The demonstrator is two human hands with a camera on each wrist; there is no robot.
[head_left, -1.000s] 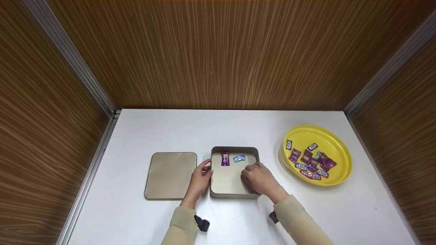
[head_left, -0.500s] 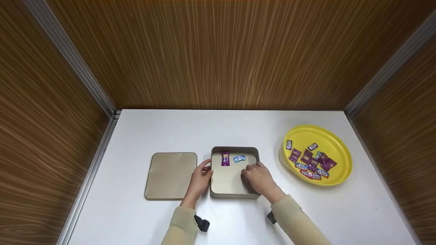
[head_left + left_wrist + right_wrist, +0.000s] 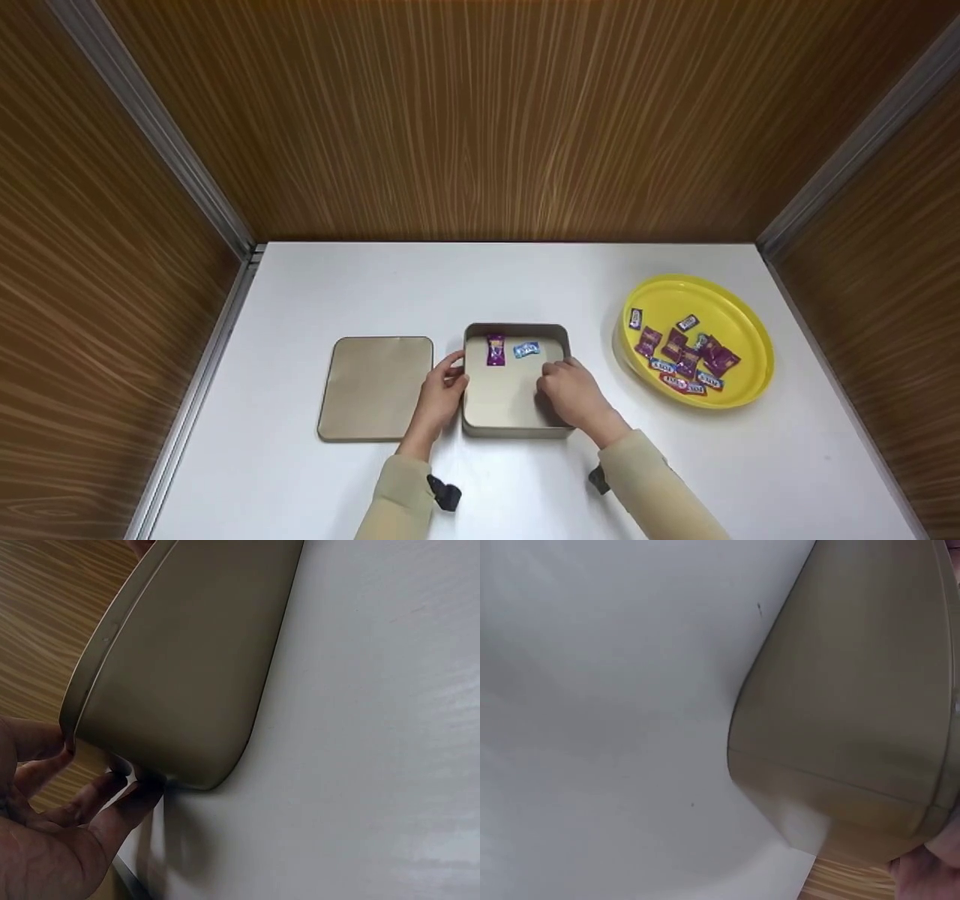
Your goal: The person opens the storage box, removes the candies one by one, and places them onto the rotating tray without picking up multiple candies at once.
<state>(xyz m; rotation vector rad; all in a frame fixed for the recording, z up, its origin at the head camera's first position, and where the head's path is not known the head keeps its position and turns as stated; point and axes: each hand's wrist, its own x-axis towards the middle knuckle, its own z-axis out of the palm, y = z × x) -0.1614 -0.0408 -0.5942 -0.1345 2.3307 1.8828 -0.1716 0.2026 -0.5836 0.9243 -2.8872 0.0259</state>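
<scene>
An open gold-coloured square tin (image 3: 502,405) stands on the white table. In it lie a purple-wrapped candy (image 3: 496,350) and a blue-wrapped candy (image 3: 526,349), side by side near the back wall. Against the tin's left outer wall rests my left hand (image 3: 439,397), its fingers touching the side; the left wrist view shows fingertips at the rim and lower down. My right hand (image 3: 576,394) reaches over the right wall into the tin with bent fingers. Its fingertips are hidden, so what they may hold does not show. In the right wrist view only bits of fingers (image 3: 926,874) appear past the tin.
The tin's flat lid (image 3: 376,388) lies left of it. At the right stands a round yellow tray (image 3: 731,322) with several purple, blue and red wrapped candies. Wood-grain panels (image 3: 480,120) enclose the table at the back and sides.
My right hand has shifted slightly rightward inside the tin. The left hand, the tin and the two visible candies stay in place.
</scene>
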